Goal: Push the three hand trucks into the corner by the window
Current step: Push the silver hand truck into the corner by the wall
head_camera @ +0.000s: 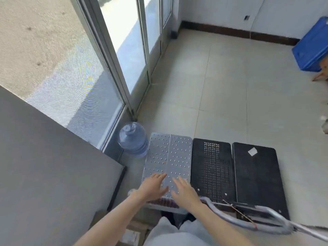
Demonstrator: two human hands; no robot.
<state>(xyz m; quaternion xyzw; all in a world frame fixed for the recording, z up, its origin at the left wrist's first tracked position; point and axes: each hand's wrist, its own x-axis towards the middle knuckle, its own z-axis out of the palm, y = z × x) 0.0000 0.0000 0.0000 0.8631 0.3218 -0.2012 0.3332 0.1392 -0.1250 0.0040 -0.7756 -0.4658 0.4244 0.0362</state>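
**Both palms flat on the silver cart deck**

The left hand (153, 185) and right hand (184, 191) are spread open, fingers apart, pressed flat on the silver studded metal hand truck platform (168, 157); nothing is gripped. Beside it are lined up a black perforated plastic platform (213, 167) and a plain black platform (257, 176), near the window frame (113, 55). A clear blue water jug (133, 142) is seen just left. The folded grey handle (248, 222) is blurred, wheels hidden.

**Open floor ahead, bottle at the glass**

Bare tile floor (221, 82) runs from the three carts up to the far wall at the top of the frame. A water bottle (133, 142) stands left of centre, just beside the silver cart (168, 157) and the window frame (113, 55). A blue crate (312, 48) sits at the right edge.
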